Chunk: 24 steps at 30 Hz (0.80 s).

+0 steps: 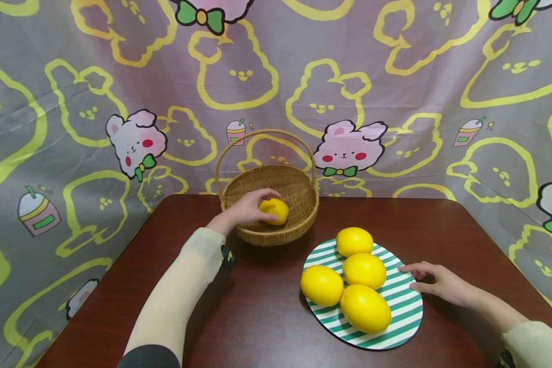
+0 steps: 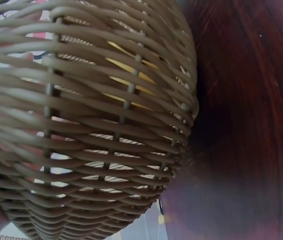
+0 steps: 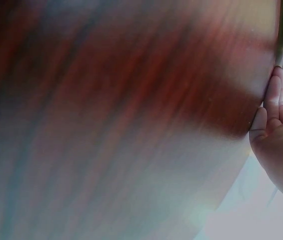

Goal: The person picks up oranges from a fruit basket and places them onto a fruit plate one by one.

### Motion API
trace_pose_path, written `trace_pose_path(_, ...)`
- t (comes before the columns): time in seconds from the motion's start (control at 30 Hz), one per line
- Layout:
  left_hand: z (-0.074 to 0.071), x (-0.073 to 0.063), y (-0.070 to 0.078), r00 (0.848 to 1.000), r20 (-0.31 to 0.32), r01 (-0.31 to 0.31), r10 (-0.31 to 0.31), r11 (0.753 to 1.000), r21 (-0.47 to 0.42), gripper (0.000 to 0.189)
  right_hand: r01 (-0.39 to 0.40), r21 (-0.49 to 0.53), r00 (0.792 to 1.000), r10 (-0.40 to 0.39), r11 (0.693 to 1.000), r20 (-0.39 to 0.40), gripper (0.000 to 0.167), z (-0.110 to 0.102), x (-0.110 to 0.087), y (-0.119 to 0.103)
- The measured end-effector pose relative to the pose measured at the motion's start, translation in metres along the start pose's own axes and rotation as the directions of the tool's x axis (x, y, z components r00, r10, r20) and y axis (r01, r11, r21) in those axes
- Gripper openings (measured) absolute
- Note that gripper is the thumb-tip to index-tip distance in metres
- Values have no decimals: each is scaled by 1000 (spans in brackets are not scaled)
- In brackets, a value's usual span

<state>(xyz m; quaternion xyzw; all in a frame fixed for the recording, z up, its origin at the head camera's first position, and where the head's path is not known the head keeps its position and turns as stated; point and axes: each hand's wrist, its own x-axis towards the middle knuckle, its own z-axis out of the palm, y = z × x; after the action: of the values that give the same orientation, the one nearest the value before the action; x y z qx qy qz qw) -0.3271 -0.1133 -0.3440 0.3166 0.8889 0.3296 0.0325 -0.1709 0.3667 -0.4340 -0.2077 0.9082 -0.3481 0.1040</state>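
In the head view my left hand [image 1: 250,207] reaches over the near rim of a wicker basket [image 1: 299,197] and grips a yellow lemon [image 1: 279,209] inside it. Through the weave of the basket [image 2: 81,110] in the left wrist view, a strip of yellow lemon [image 2: 131,77] shows; most of that hand is hidden. Several more lemons [image 1: 365,271] lie on a round green-and-white striped mat [image 1: 407,312]. At the mat's right edge rests my right hand [image 1: 446,286], its fingertips touching the rim and the thumb apart from the index finger. The right wrist view shows the same hand [image 3: 279,130] beside the table.
A dark red-brown wooden table [image 1: 253,312] carries everything. The basket's tall arched handle [image 1: 269,132] rises above its opening. Behind and at both sides hangs a patterned cloth [image 1: 276,66] with rabbits and yellow outlines.
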Motion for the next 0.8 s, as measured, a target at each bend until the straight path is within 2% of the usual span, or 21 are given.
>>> trace_pose_path(0.23, 1, 2, -5, 999, 13, 31, -32, 998, 47, 64, 1, 2, 1000, -1, 1000, 1, 44, -1, 1, 2)
trace_pose_path(0.6, 8, 13, -15, 995, 57, 78, -81, 995, 53, 67, -3, 0, 1000, 3, 1000, -4, 44, -1, 0, 2)
trace_pose_path(0.8, 12, 15, -18, 994, 69, 80, -86, 993, 90, 70, 0, -6, 1000, 0, 1000, -4, 44, 0, 1, 1)
